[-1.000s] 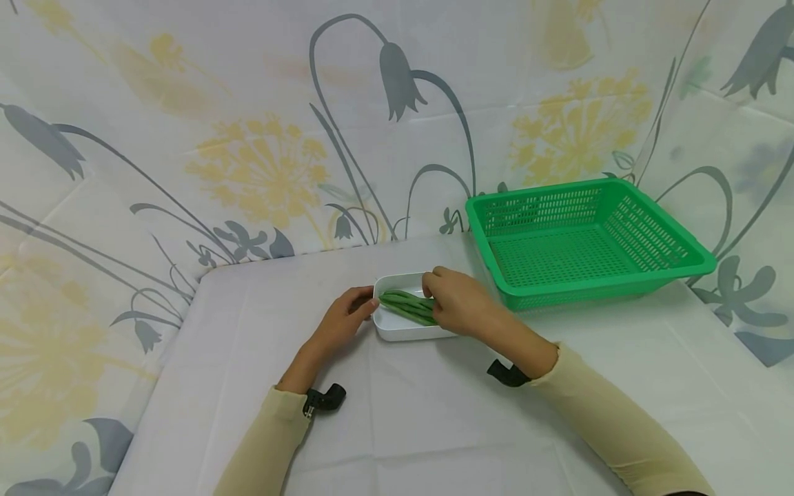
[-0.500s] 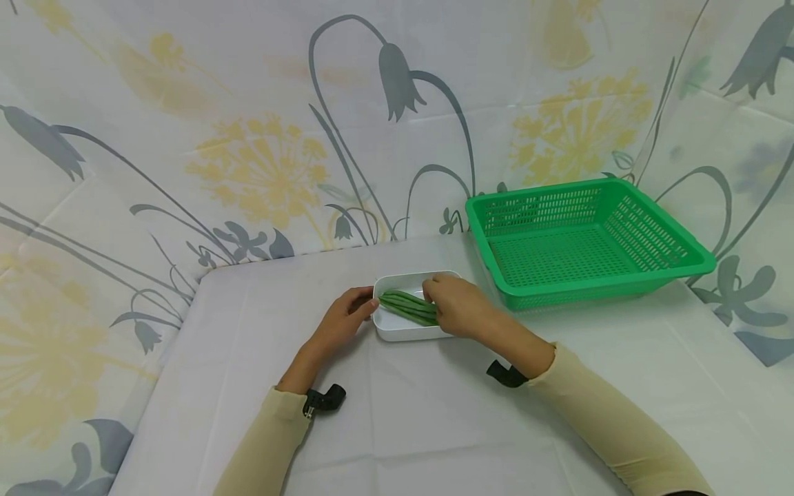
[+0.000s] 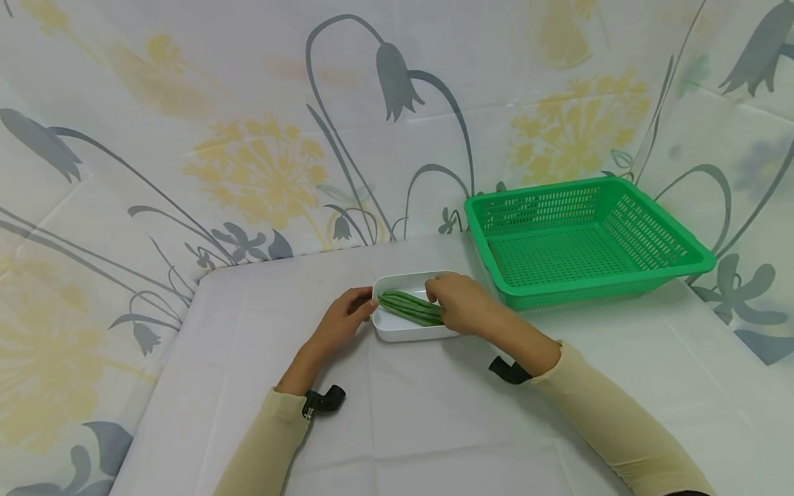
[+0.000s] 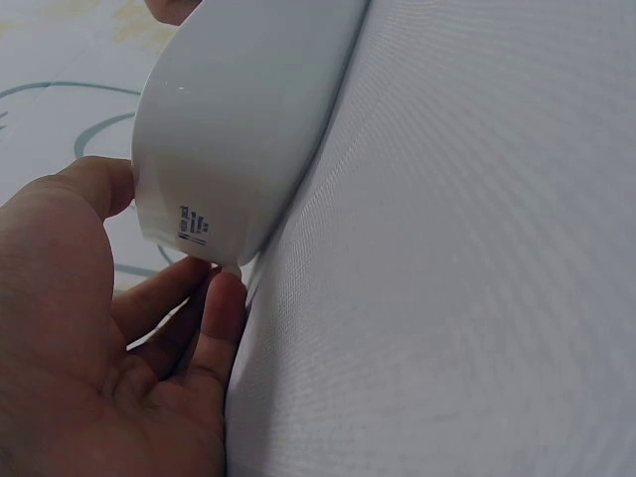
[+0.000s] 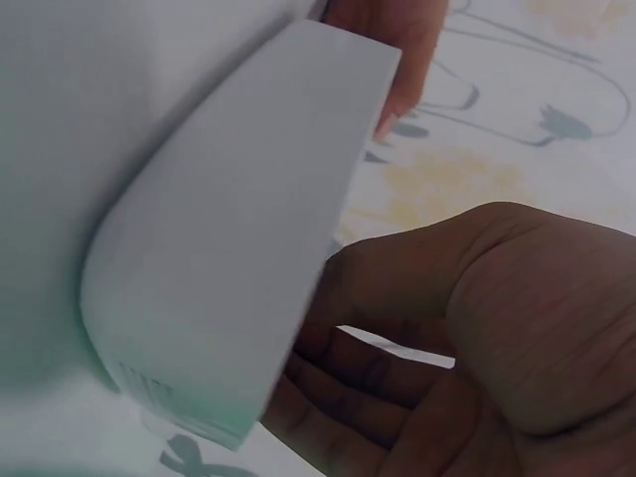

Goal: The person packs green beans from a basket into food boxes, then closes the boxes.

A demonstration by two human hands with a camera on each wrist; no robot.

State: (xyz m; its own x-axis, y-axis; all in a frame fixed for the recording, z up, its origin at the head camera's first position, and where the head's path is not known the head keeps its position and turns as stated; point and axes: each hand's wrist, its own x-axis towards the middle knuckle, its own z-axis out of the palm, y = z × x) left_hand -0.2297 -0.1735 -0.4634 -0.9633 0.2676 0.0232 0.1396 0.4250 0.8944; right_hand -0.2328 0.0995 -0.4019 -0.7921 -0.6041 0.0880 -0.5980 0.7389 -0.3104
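A white flowered cloth fills the upper part of the head view, probably hung as a plain screen behind the work. Below it spreads the white table. The green basket stands on it at the right, with no beans in it; set beyond the right arm, it leaves the middle to both hands while within easy reach, I judge. Two beige sleeves come in from the lower edge.

The white dish sits upright on the table at the centre, just left of the basket, where both hands can meet over it. The right hand reaches over its right end, fingers bent and thumb close to them, around the right ends of the beans; the dish wall hides the tips in the right wrist view, so how tight the hold is I cannot tell. The left hand is half closed on the dish's left end, thumb at the rim and fingers against the outer wall, most likely to stop it sliding.

The green beans lie lengthwise inside the dish, bunched side by side, perhaps because its long shape suits them. Smallest are the black cameras at the wrists.
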